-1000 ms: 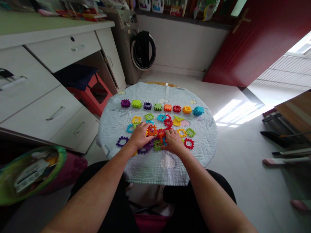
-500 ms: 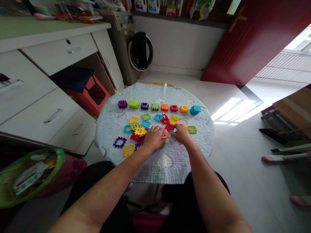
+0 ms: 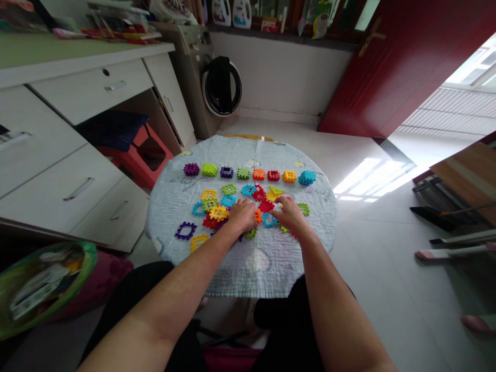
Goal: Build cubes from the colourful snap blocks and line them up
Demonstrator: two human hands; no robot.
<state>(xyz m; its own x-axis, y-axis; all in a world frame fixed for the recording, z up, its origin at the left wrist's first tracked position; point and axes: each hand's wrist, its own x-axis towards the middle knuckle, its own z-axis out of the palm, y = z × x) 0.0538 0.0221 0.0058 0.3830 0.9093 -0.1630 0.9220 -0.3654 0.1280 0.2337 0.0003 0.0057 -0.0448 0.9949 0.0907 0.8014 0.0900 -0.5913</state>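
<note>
My left hand (image 3: pixel 242 214) lies over a heap of toothed plastic building squares, its fingers stretched out. At its right edge an orange square (image 3: pixel 258 216) shows, partly covered by the hand. My right hand (image 3: pixel 290 213) hovers by the right part of the heap, thumb and forefinger apart with nothing visible between them. Nearest to its fingers are a red square (image 3: pixel 266 206) and a blue square frame (image 3: pixel 270 220). A yellow square (image 3: pixel 273 195) is just beyond. Under the right palm, green and red pieces are partly hidden.
Along the far side of the cloth-covered table (image 3: pixel 258 261) stands a row of assembled cubes, from purple (image 3: pixel 191 169) to blue (image 3: pixel 307 177). Loose squares, among them a purple frame (image 3: pixel 185 230), lie at the left. A bin (image 3: pixel 93 274) and a red stool (image 3: pixel 153 155) stand left of the table.
The view has shifted slightly. My left fingers have moved off the orange square a little to the left. The blue frame between my hands shows more fully now.
</note>
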